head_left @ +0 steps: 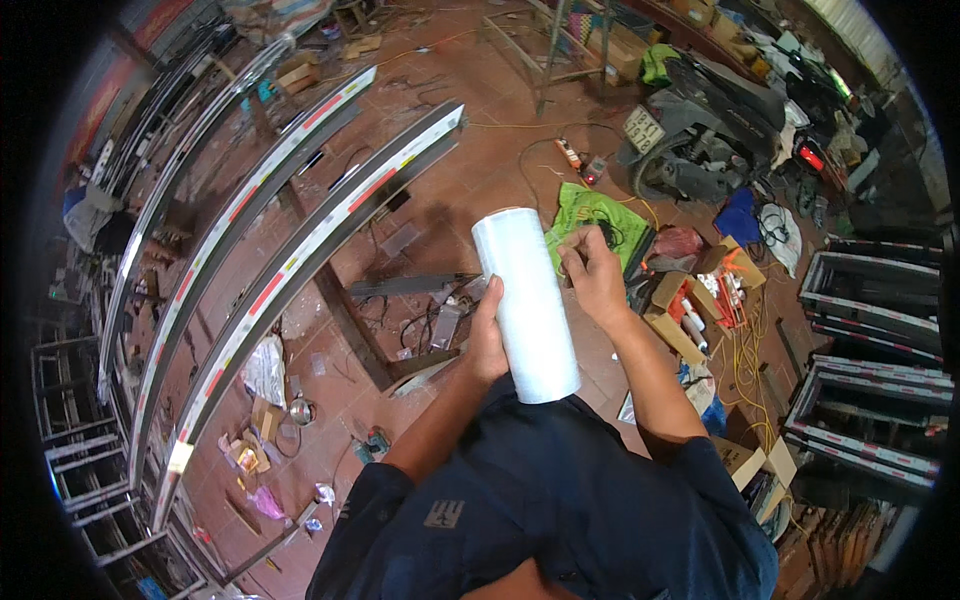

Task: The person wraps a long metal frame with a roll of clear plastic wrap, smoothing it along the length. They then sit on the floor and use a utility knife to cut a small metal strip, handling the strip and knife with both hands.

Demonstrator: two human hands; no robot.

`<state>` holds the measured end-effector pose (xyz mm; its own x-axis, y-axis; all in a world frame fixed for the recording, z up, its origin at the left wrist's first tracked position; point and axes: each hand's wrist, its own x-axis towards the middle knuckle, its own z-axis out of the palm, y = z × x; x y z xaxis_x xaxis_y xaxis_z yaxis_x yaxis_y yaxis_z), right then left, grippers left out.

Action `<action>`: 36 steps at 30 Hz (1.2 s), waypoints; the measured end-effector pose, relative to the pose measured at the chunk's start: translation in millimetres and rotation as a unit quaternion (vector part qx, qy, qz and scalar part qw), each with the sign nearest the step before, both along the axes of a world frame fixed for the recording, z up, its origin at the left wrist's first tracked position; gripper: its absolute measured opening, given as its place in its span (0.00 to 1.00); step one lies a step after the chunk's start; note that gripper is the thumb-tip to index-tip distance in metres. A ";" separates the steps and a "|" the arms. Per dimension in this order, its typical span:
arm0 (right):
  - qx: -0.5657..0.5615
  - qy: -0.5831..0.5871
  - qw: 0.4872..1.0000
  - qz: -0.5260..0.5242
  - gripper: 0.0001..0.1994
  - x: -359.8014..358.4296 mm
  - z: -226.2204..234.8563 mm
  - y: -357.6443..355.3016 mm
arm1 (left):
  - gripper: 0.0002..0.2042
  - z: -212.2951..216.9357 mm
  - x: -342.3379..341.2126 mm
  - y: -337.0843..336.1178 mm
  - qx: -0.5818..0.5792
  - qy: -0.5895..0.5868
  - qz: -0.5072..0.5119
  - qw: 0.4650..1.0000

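Your 2 hands are apart. Left hand [488, 335] clamped on the left side of the white roll [527, 310], which is tilted, held above the floor [330, 400]. Right hand [597, 275] right of the roll, thumb and fingertips bunched; can't tell if they pinch film. Beyond the roll: green bag [580, 208]. Left of it: long rails [370, 190]. Right of it: motorbike [700, 135].

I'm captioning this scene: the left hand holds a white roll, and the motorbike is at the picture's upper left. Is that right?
Not quite: the head view shows the motorbike at the upper right, not the upper left. The left hand does hold the white roll.
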<state>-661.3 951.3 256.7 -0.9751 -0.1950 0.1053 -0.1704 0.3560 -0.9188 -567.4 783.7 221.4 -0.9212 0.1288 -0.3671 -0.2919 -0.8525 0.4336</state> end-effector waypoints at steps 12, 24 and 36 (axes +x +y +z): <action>0.111 0.157 0.927 0.323 0.09 -126.6 47.7 66.8 | 0.36 16.3 -143.4 -18.0 0.144 0.014 -0.141 0.979; -0.053 -0.128 0.852 0.506 0.07 -241.0 40.8 89.4 | 0.28 14.8 -184.4 44.2 0.001 -0.047 0.070 0.996; -0.126 -0.049 0.766 0.628 0.06 -246.6 5.9 74.4 | 0.29 8.8 -154.3 68.4 0.104 -0.041 0.229 0.967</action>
<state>-907.8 1025.7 262.7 -0.0402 -0.9718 0.2323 -0.1580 -0.2234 -0.9618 -721.7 852.2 230.1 -0.8679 -0.2062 -0.4520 0.1102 -0.9670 0.2297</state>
